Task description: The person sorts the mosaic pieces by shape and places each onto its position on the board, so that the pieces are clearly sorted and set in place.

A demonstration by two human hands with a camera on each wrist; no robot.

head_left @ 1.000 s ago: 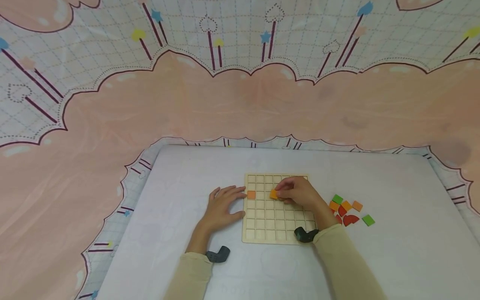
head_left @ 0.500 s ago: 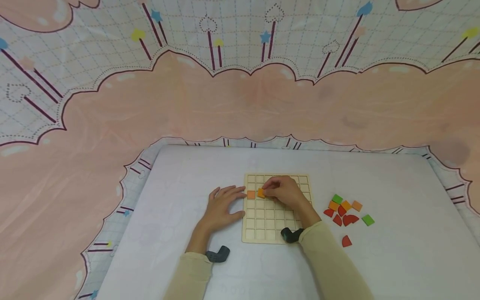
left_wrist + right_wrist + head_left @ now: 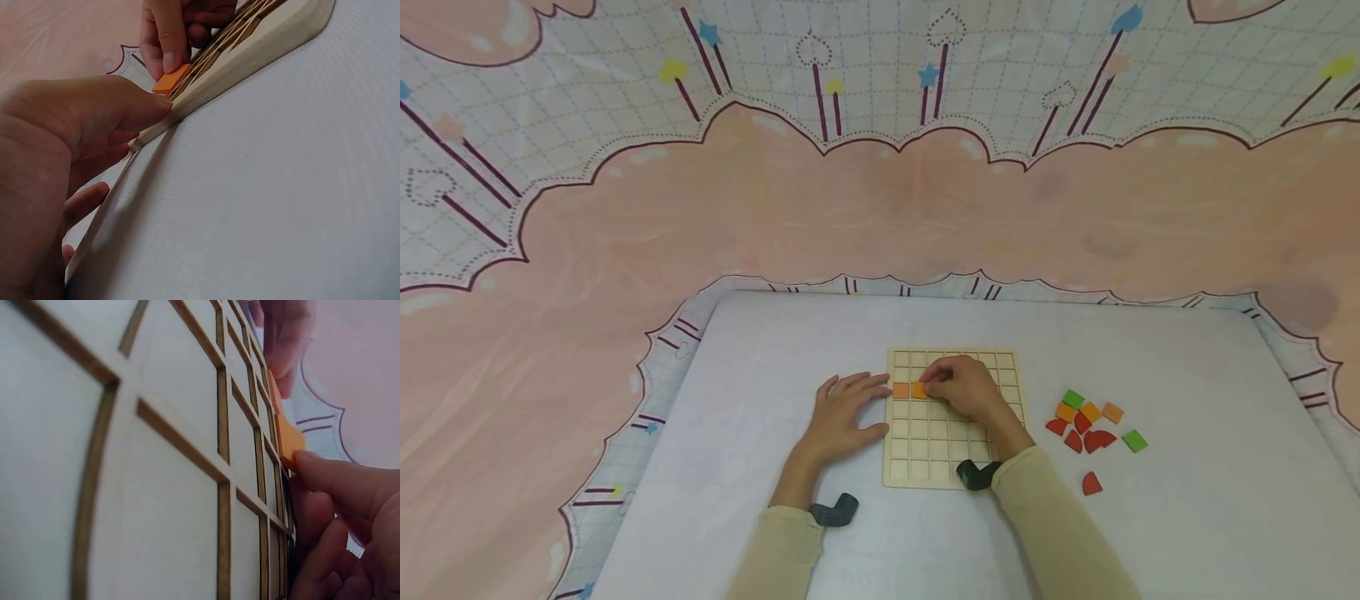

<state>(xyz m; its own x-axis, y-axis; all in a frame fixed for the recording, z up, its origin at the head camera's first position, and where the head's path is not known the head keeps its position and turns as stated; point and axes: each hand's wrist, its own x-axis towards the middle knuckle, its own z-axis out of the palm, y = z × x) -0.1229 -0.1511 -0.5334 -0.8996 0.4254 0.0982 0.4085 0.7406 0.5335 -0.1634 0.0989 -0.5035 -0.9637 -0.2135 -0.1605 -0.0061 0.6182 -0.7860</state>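
A wooden grid board (image 3: 940,450) lies on the white table, with an orange square tile (image 3: 900,391) in a cell at its left edge. My right hand (image 3: 964,390) pinches a yellow-orange square tile (image 3: 918,390) between thumb and fingers, over the cell just right of the first tile. In the right wrist view the pinched tile (image 3: 289,439) is tilted against the grid, its near edge under the thumb. My left hand (image 3: 848,417) rests at the board's left edge, fingers spread and fairly straight, the thumb (image 3: 147,107) touching the rim.
Right of the board lie loose pieces: green squares (image 3: 1135,441), orange squares (image 3: 1112,412) and several red quarter-circle pieces (image 3: 1073,441). One red quarter-circle (image 3: 1092,483) sits apart, nearer the front. A dark wrist device (image 3: 835,510) is on each wrist. A patterned cloth (image 3: 925,217) hangs behind the table.
My right hand has moved left across the board with the yellow-orange tile, which now sits beside the orange one. The red pieces at right are uncovered. My left hand has stayed put.
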